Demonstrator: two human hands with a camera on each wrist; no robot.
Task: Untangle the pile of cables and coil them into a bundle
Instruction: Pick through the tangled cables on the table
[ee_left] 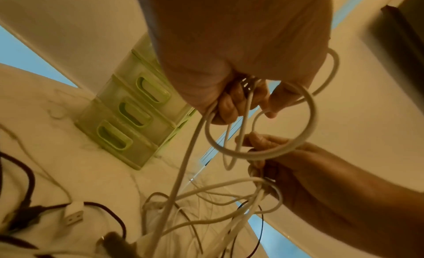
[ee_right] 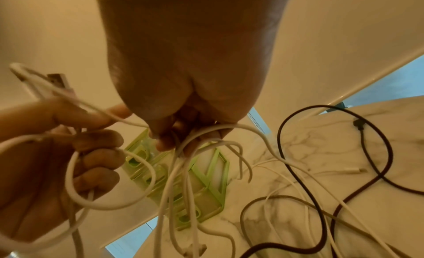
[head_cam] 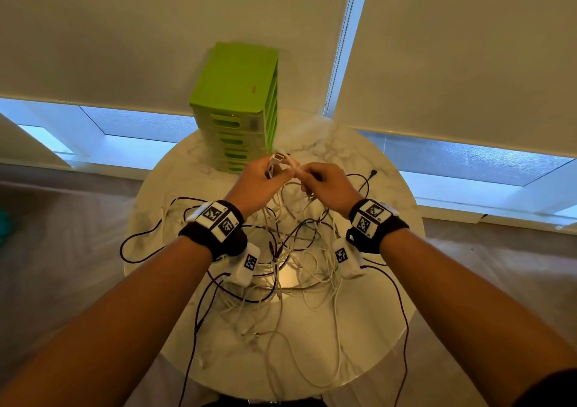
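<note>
A tangle of white and dark cables (head_cam: 281, 250) lies spread over the round marble table (head_cam: 359, 344). Both hands are raised above its far part, close together. My left hand (head_cam: 265, 178) grips small loops of a white cable (ee_left: 307, 135) with a USB plug (head_cam: 278, 157) sticking up from the fist (ee_left: 231, 106). My right hand (head_cam: 321, 181) pinches several white strands (ee_right: 190, 144) that hang down into the pile; its fingers (ee_left: 263, 144) also touch the loop. A dark cable (ee_right: 371, 180) lies on the table to the right.
A green plastic drawer unit (head_cam: 237, 106) stands at the table's far edge, just behind the hands. Drawn blinds (head_cam: 468, 47) and low windows are beyond it. Cables hang over the table's near edge (head_cam: 402, 359). A white USB plug (ee_left: 74, 214) lies on the table at left.
</note>
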